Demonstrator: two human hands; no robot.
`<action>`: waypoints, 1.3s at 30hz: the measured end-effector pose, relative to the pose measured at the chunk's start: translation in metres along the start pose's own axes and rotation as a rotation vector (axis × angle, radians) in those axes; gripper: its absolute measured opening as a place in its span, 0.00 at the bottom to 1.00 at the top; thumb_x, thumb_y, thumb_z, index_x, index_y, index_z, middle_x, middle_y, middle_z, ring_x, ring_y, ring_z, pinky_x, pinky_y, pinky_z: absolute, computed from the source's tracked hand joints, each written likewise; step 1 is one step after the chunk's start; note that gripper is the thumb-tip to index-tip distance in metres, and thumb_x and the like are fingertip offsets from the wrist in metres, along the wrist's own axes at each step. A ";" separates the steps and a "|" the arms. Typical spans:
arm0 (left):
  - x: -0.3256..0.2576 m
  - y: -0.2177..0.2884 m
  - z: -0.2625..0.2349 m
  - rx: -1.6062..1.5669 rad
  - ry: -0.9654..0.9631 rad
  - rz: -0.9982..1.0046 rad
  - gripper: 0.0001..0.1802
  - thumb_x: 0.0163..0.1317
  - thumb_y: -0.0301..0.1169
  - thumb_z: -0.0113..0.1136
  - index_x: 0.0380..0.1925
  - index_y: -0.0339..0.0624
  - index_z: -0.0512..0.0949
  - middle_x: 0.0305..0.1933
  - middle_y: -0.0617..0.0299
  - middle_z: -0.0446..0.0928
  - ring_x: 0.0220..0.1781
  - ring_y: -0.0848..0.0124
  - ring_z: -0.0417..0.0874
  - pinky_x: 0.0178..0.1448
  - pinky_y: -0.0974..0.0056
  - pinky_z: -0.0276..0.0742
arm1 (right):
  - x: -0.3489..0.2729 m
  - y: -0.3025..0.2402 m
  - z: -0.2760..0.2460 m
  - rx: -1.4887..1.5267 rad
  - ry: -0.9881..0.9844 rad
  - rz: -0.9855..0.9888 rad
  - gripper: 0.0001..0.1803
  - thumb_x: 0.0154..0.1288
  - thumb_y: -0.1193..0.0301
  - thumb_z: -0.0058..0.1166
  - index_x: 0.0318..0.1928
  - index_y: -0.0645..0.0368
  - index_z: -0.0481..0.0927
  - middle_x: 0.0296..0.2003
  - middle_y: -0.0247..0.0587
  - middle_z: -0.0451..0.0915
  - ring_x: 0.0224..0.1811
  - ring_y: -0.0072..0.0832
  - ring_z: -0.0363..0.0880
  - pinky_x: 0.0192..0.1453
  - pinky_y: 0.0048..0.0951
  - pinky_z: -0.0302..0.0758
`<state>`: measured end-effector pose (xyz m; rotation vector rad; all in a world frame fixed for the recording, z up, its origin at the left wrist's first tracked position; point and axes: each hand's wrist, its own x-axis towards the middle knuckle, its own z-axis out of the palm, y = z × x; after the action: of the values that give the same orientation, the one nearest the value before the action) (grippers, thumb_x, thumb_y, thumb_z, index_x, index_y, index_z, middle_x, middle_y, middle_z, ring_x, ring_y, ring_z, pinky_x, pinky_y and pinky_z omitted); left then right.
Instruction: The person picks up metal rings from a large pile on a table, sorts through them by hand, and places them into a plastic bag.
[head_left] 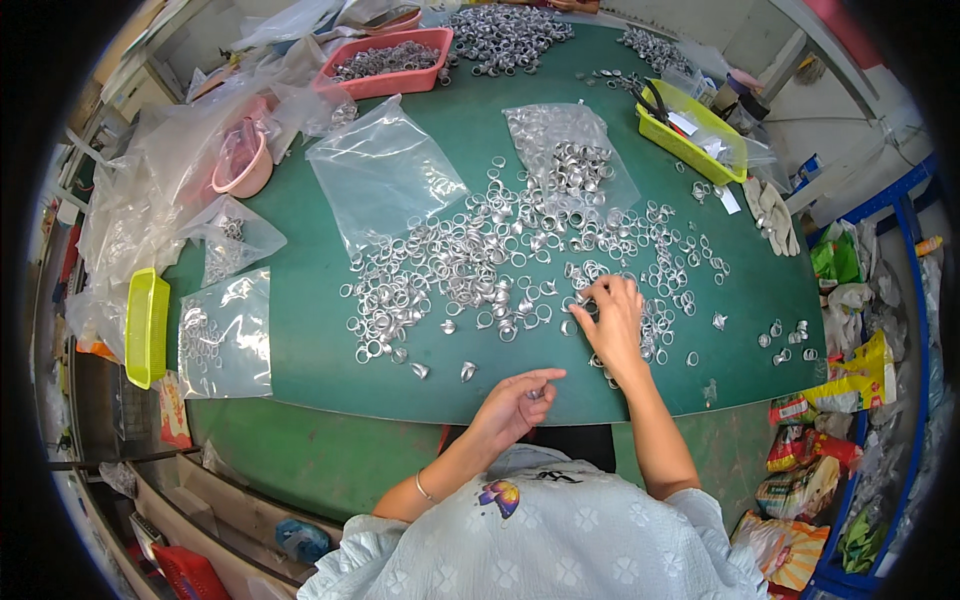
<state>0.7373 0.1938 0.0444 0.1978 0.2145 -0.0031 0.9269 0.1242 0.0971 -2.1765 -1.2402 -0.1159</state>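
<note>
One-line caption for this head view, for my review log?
Right hand picks among scattered silver metal rings on a green table; left hand pinches one small ring near the table's edge.

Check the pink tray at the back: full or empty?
Partly full: the pink tray holds a layer of silver rings, rim showing above them.

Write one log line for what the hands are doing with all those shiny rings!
left hand: pinches a small silver ring near table edge | right hand: fingers picking in the ring pile | surface: green table | nearby: clear bags
</note>
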 end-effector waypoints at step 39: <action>-0.093 -0.018 -0.034 -0.286 0.033 0.250 0.19 0.67 0.44 0.49 0.44 0.40 0.75 0.39 0.59 0.80 0.38 0.69 0.82 0.35 0.70 0.77 | -0.008 -0.106 0.025 0.572 -0.582 -0.322 0.11 0.50 0.74 0.62 0.35 0.62 0.78 0.33 0.41 0.76 0.40 0.38 0.74 0.48 0.35 0.70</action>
<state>0.6385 0.1814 0.0283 -0.0611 0.2197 0.2778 0.8318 0.1711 0.1247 -1.5372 -1.6770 0.7034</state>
